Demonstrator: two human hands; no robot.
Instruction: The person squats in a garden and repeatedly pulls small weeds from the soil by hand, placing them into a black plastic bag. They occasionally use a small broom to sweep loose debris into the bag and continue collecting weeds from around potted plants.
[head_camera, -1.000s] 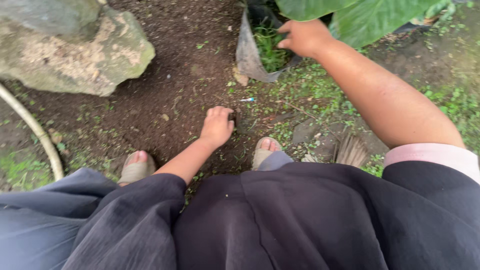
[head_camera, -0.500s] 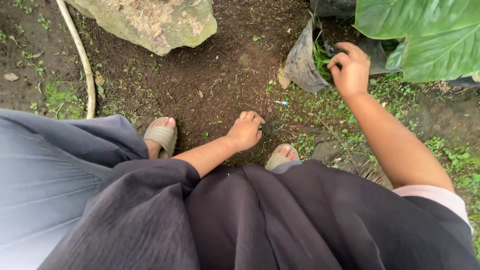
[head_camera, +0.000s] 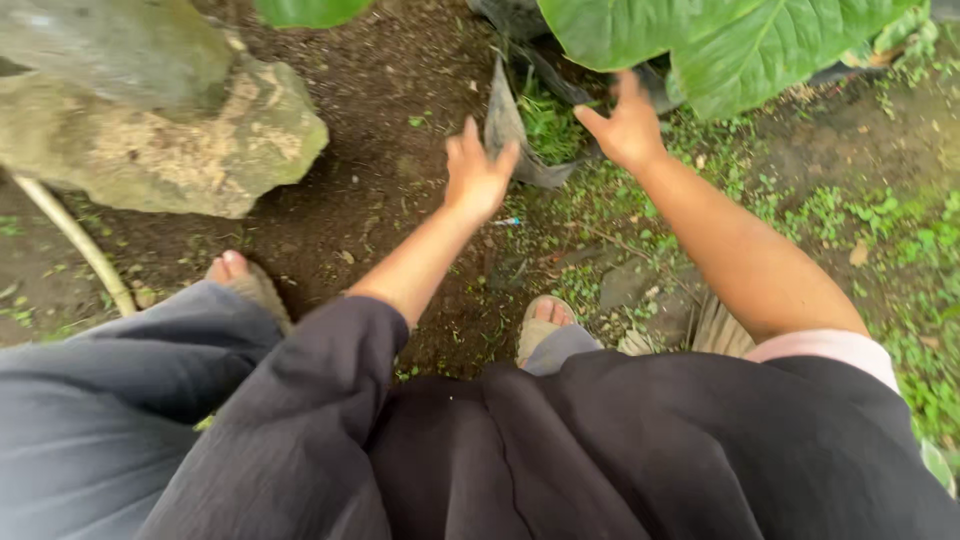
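My left hand (head_camera: 477, 176) is raised off the soil, fingers spread, holding nothing, close to the torn grey edge of a black plastic plant bag (head_camera: 508, 128). My right hand (head_camera: 627, 125) is open too, fingers apart, hovering at the bag's rim beside the grass (head_camera: 548, 122) growing in it. Large green leaves (head_camera: 740, 45) hang over the bag and partly hide it. Both hands are slightly blurred. My dark skirt fills the lower view.
A large mossy rock (head_camera: 150, 125) lies at the upper left, with a pale hose or stick (head_camera: 75, 240) below it. My sandalled feet (head_camera: 545, 322) stand on dark bare soil (head_camera: 370, 200). Low green weeds (head_camera: 900, 250) cover the ground at the right.
My left hand has lifted from the soil near my feet and moved up toward the bag. My right hand has let go of the bag's edge and opened. The view has shifted.
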